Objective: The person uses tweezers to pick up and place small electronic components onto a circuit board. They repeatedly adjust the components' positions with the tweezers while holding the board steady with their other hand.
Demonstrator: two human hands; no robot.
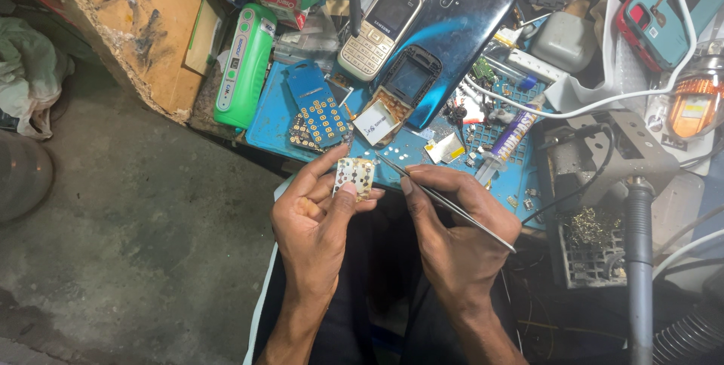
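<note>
- Left hand (317,214) pinches small keypad sheet (354,176) betw. thumb & fingers, just above blue mat (271,120) edge on surface.
- Right hand (452,222) grips metal tweezers (445,203); tip is near the sheet's right side.
- Blue keypad board (317,112) lies on mat.

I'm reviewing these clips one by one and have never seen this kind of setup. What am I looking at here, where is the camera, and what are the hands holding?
There is no machine: one camera worn on a person's head looks down at their own two bare hands. The left hand pinches a small pale keypad sheet with dark dots. The right hand holds thin metal tweezers, tips pointing toward that sheet. Ahead lies a blue work mat crowded with phone parts: a blue keypad board, an open phone frame, a pale keypad phone, a dark smartphone and a green device. A white cable crosses on the right.
</note>
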